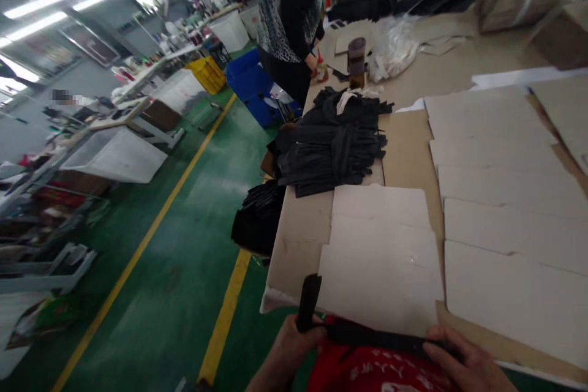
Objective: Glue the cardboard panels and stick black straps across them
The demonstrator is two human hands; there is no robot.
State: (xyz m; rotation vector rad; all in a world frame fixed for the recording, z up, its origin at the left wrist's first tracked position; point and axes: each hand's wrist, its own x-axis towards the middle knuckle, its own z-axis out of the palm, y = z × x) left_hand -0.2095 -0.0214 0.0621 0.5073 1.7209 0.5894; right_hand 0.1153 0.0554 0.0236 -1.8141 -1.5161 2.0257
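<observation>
A black fabric strip [367, 335] stretches across the table's near edge, in front of a red garment with white print. My left hand [296, 343] pinches it near one end, and a short piece of it stands up above the fingers. Around its other end the fingers of my right hand [459, 355] are closed. Just beyond the strip lie overlapping pale boards [379, 269]. Further along the table's left edge sits a pile of similar black strips [333, 150].
More pale boards [514, 220] lie in overlapping rows at right. A plastic bag [392, 49] and a dark cup [356, 56] stand beyond the pile. Another person [291, 18] stands at the table's far left. A black-filled container [257, 220] and blue crates [250, 86] are on the floor.
</observation>
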